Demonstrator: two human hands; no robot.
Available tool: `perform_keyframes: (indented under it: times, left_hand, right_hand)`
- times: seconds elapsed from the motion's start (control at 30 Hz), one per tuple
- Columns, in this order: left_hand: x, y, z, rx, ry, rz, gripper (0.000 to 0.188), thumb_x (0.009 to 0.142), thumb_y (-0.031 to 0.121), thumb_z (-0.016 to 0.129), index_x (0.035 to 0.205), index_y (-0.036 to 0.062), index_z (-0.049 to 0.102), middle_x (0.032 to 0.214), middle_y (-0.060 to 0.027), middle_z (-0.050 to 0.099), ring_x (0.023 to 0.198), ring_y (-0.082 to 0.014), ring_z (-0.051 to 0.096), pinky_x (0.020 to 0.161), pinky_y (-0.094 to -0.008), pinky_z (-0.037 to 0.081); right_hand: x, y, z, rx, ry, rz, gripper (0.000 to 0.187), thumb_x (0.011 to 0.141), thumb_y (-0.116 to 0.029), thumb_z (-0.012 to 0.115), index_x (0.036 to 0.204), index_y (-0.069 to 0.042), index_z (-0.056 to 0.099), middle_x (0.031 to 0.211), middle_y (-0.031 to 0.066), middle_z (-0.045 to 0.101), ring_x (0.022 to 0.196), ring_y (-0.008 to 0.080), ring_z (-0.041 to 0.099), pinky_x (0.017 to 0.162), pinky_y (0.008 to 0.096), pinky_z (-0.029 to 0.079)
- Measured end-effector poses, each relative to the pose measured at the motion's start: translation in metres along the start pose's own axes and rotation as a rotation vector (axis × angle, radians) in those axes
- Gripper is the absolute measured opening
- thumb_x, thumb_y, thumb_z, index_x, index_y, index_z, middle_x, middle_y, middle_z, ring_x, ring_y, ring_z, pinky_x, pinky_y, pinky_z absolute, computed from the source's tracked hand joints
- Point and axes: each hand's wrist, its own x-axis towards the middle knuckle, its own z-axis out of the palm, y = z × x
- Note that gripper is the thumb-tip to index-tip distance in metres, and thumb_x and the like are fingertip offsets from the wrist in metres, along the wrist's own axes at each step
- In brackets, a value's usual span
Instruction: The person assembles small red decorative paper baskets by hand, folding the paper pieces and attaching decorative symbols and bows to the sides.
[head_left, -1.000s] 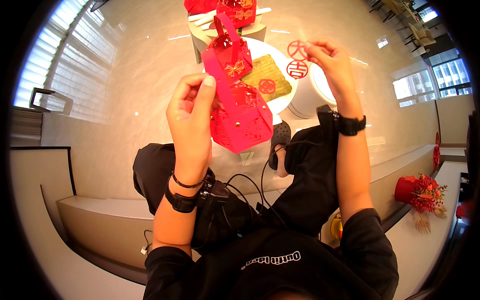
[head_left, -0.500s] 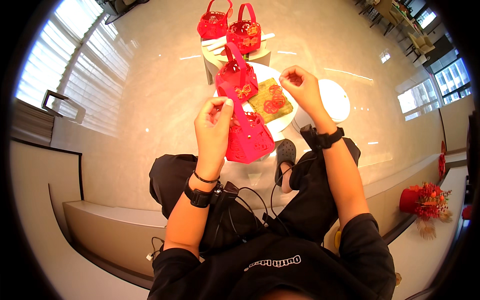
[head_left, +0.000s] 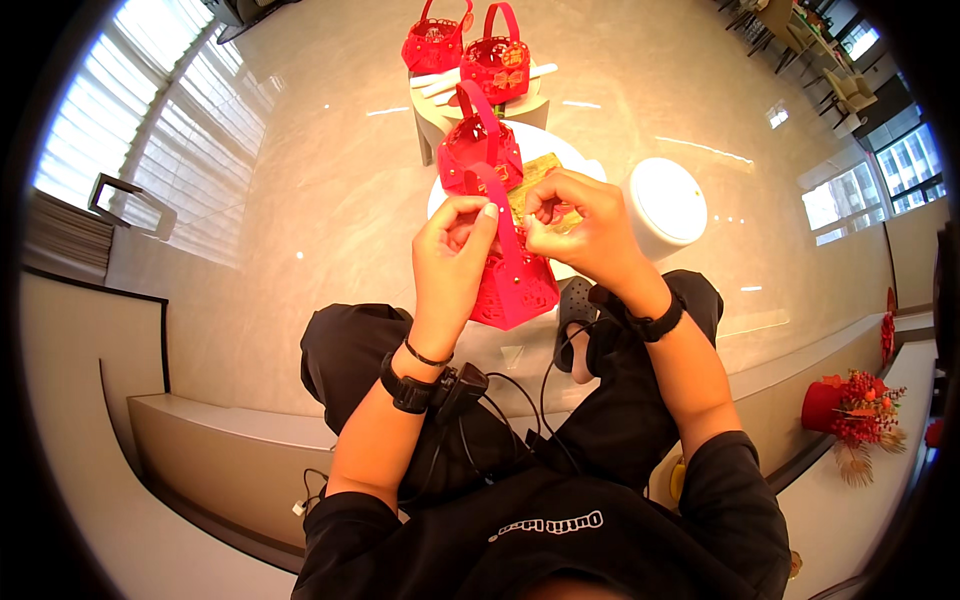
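Observation:
Closest to me is a red cut-out basket [head_left: 515, 295] with a tall strap handle. My left hand [head_left: 452, 250] is closed at the left edge of that handle, thumb and fingers pinching it. On the handle's other side, my right hand [head_left: 585, 225] is closed in a pinch, its fingertips beside the strap; anything in them is too small or hidden to name. A second red basket [head_left: 465, 155] stands just beyond on the white round table [head_left: 570, 150]. A yellow-green mat [head_left: 540, 168] lies there too, mostly covered by my right hand.
Two more red baskets [head_left: 496, 72] stand on a farther small table [head_left: 432, 125] with white strips. A white round-topped stool or bin [head_left: 670, 200] is to the right. My foot in a dark clog [head_left: 575, 310] is under the near edge. A red flower pot [head_left: 820, 405] lies far right.
My right hand has come left and down from above the mat to the near basket's handle. My left hand and that handle have shifted slightly right. Red round pieces on the mat are now largely covered.

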Motion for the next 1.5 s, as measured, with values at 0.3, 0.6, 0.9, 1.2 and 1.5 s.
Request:
perform_keyframes:
  times: [0.3, 0.6, 0.9, 1.2, 1.5]
  left_hand:
    - [-0.004, -0.004, 0.005, 0.087, -0.029, 0.074, 0.016, 0.092, 0.007, 0.062, 0.103, -0.0044, 0.061, 0.095, -0.0068, 0.066, 0.090, -0.0100, 0.062, 0.080, -0.0237, 0.050]
    - [-0.004, -0.007, 0.006, 0.123, -0.020, 0.114, 0.015, 0.091, 0.006, 0.063, 0.102, -0.0042, 0.062, 0.094, -0.0063, 0.066, 0.088, -0.0094, 0.062, 0.080, -0.0241, 0.050]
    - [-0.005, -0.006, 0.007, 0.110, -0.027, 0.100, 0.015, 0.091, 0.005, 0.063, 0.103, -0.0043, 0.061, 0.095, -0.0053, 0.065, 0.088, -0.0087, 0.061, 0.079, -0.0233, 0.050]
    - [-0.009, -0.001, 0.010, 0.183, -0.018, 0.143, 0.014, 0.090, 0.003, 0.062, 0.103, -0.0026, 0.063, 0.092, -0.0056, 0.065, 0.085, -0.0105, 0.061, 0.076, -0.0248, 0.051]
    - [-0.040, 0.025, 0.004, 0.496, -0.325, 0.572, 0.016, 0.081, -0.008, 0.065, 0.096, -0.0038, 0.065, 0.085, -0.0116, 0.063, 0.074, -0.0189, 0.061, 0.066, -0.0267, 0.047]
  right_hand:
    - [0.000, 0.006, 0.002, -0.065, 0.014, -0.016, 0.015, 0.068, 0.004, 0.068, 0.078, 0.002, 0.057, 0.071, 0.0047, 0.060, 0.063, 0.0091, 0.055, 0.061, 0.0231, 0.048]
    - [-0.002, 0.003, 0.004, -0.087, 0.031, -0.015, 0.016, 0.069, -0.002, 0.072, 0.079, -0.001, 0.060, 0.070, 0.0051, 0.059, 0.063, 0.0113, 0.058, 0.060, 0.0241, 0.049]
    - [-0.003, 0.004, 0.004, -0.077, 0.042, -0.007, 0.014, 0.071, -0.003, 0.072, 0.079, 0.000, 0.062, 0.070, 0.0049, 0.061, 0.062, 0.0103, 0.058, 0.060, 0.0236, 0.050]
    - [-0.004, 0.004, -0.011, 0.210, -0.101, 0.344, 0.017, 0.075, -0.001, 0.078, 0.086, 0.003, 0.066, 0.079, 0.0034, 0.066, 0.073, 0.0083, 0.063, 0.068, 0.0229, 0.053]
    - [-0.044, -0.020, -0.022, 0.221, -0.064, 0.120, 0.023, 0.067, -0.006, 0.083, 0.083, -0.001, 0.067, 0.074, 0.0052, 0.066, 0.064, 0.0112, 0.061, 0.060, 0.0239, 0.048]
